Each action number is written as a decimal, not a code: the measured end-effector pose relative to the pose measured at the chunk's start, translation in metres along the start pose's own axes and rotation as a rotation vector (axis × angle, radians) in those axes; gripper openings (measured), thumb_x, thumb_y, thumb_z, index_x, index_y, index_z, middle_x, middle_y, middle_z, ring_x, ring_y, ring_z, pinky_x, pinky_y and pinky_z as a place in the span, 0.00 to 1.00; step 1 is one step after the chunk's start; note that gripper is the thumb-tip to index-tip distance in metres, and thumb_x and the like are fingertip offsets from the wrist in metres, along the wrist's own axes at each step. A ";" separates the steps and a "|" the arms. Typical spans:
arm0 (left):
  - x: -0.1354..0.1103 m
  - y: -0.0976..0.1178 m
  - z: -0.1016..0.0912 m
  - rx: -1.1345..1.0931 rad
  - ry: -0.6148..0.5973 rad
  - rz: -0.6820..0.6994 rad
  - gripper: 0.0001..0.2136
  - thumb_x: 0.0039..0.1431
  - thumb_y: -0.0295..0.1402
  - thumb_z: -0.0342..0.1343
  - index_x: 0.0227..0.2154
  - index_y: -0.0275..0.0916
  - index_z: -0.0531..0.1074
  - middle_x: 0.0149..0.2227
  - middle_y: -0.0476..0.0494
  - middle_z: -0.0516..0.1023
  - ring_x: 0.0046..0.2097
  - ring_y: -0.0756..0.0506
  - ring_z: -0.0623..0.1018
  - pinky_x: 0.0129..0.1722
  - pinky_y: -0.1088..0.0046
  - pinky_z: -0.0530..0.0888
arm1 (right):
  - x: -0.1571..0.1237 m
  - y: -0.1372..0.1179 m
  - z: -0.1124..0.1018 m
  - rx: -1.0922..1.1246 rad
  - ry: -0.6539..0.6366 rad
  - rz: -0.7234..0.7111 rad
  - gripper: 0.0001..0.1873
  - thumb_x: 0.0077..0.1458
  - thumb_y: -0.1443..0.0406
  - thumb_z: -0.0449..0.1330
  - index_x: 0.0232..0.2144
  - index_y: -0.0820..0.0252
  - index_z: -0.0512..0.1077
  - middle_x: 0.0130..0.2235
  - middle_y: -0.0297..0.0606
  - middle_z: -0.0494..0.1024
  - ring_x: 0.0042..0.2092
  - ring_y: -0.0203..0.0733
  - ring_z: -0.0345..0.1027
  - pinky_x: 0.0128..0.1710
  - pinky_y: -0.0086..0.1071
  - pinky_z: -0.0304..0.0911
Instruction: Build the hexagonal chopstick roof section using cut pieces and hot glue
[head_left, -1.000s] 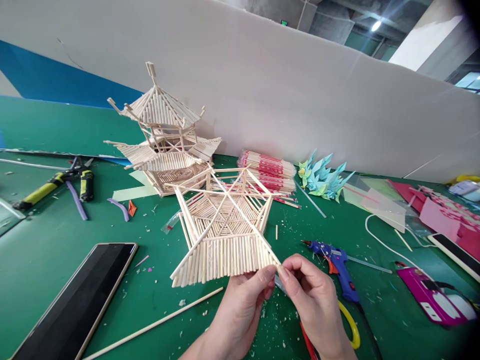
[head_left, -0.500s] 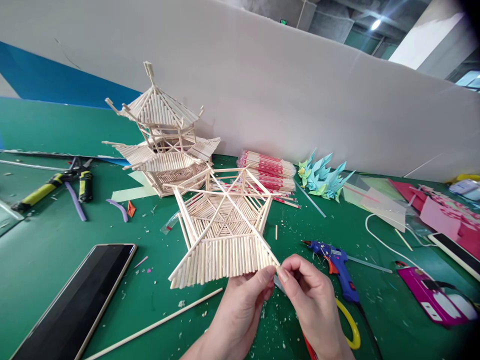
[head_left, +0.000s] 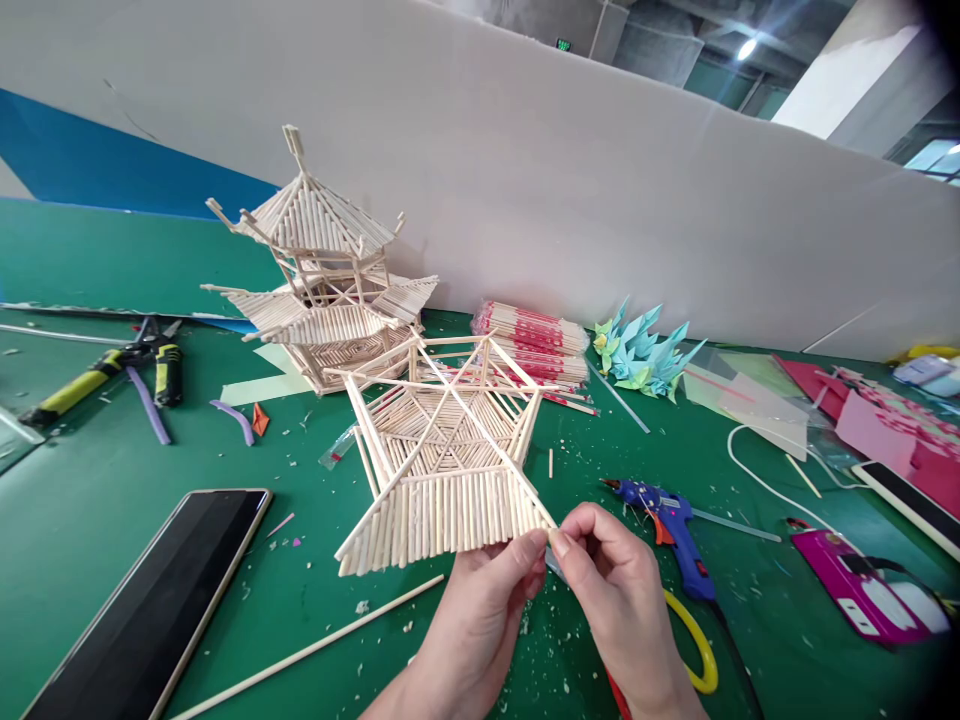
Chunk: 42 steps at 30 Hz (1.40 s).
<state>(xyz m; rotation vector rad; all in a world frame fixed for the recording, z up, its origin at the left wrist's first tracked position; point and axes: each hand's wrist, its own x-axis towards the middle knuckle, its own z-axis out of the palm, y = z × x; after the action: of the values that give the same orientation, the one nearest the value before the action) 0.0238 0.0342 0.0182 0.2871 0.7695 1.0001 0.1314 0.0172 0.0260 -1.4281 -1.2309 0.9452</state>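
A pavilion model made of wooden sticks [head_left: 442, 515] stands in front of me, with a slatted roof panel facing me and open framing behind it. My left hand [head_left: 480, 610] pinches the panel's lower edge near its right corner, thumb on top and fingers underneath. Right beside it, my right hand [head_left: 611, 590] is closed with thumb and forefinger at the corner tip; whether a small separate piece is between them is hidden. Behind to the left rises a taller two-roofed stick pavilion [head_left: 322, 220].
A blue glue gun [head_left: 671, 520] lies right of my hands, above yellow-handled scissors [head_left: 697, 640]. At left are a phone [head_left: 150, 610], a loose stick [head_left: 315, 645] and pliers [head_left: 112, 370]. Bundled sticks [head_left: 532, 340] and a blue-green paper ornament [head_left: 645, 350] lie along the wall.
Both hands keep their pinch at the model's right corner with almost no movement. The whole view has shifted very slightly.
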 end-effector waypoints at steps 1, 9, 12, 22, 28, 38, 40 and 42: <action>0.000 0.000 0.000 0.006 -0.002 -0.006 0.09 0.43 0.30 0.63 0.16 0.35 0.68 0.19 0.52 0.65 0.25 0.53 0.62 0.28 0.76 0.63 | 0.000 0.000 0.000 0.015 -0.011 0.002 0.12 0.53 0.61 0.57 0.21 0.58 0.63 0.19 0.27 0.65 0.21 0.32 0.60 0.20 0.23 0.57; -0.002 0.001 0.000 0.001 0.018 -0.018 0.08 0.48 0.32 0.58 0.18 0.35 0.69 0.20 0.50 0.67 0.26 0.51 0.64 0.29 0.75 0.63 | -0.007 0.010 -0.013 -0.026 0.015 0.018 0.13 0.57 0.58 0.52 0.23 0.58 0.64 0.24 0.30 0.62 0.26 0.34 0.54 0.23 0.26 0.53; -0.003 0.000 0.001 0.023 -0.001 0.002 0.09 0.48 0.33 0.59 0.19 0.35 0.69 0.20 0.51 0.66 0.25 0.52 0.64 0.28 0.75 0.63 | -0.011 0.015 -0.016 -0.026 0.022 0.035 0.14 0.57 0.58 0.52 0.23 0.58 0.64 0.24 0.30 0.63 0.27 0.35 0.55 0.24 0.26 0.53; -0.003 -0.006 0.005 0.003 -0.005 0.048 0.09 0.48 0.32 0.61 0.19 0.35 0.69 0.20 0.51 0.67 0.25 0.53 0.64 0.28 0.77 0.64 | -0.011 0.014 -0.010 0.049 0.048 -0.062 0.08 0.55 0.60 0.56 0.32 0.58 0.68 0.29 0.33 0.69 0.27 0.35 0.62 0.25 0.25 0.62; -0.003 -0.006 0.004 -0.059 0.016 0.035 0.09 0.48 0.32 0.60 0.18 0.35 0.69 0.20 0.50 0.68 0.25 0.52 0.66 0.29 0.76 0.66 | -0.005 0.012 -0.006 -0.066 0.069 -0.121 0.10 0.54 0.59 0.56 0.34 0.59 0.68 0.28 0.34 0.67 0.25 0.34 0.60 0.23 0.27 0.63; -0.002 -0.005 0.004 -0.040 0.003 0.029 0.09 0.45 0.31 0.63 0.17 0.34 0.70 0.20 0.51 0.67 0.25 0.53 0.65 0.29 0.76 0.65 | -0.001 0.011 -0.001 -0.027 0.023 -0.183 0.05 0.55 0.63 0.56 0.31 0.58 0.67 0.28 0.34 0.69 0.25 0.34 0.66 0.22 0.27 0.65; -0.002 -0.005 0.004 -0.040 0.003 0.020 0.10 0.44 0.32 0.64 0.17 0.34 0.70 0.19 0.50 0.67 0.26 0.53 0.65 0.29 0.76 0.65 | -0.001 0.010 -0.001 0.013 0.014 -0.181 0.04 0.55 0.64 0.56 0.30 0.58 0.67 0.27 0.33 0.69 0.25 0.34 0.67 0.22 0.26 0.66; -0.002 -0.004 0.005 -0.039 0.004 0.013 0.11 0.43 0.32 0.64 0.16 0.34 0.70 0.19 0.50 0.66 0.26 0.52 0.65 0.29 0.76 0.64 | -0.001 0.010 0.000 0.039 0.007 -0.169 0.04 0.55 0.64 0.56 0.30 0.59 0.67 0.27 0.32 0.69 0.24 0.34 0.67 0.22 0.26 0.66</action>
<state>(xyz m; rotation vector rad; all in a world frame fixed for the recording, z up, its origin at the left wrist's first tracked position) 0.0292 0.0312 0.0201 0.2568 0.7517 1.0273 0.1335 0.0165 0.0166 -1.2742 -1.2990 0.8432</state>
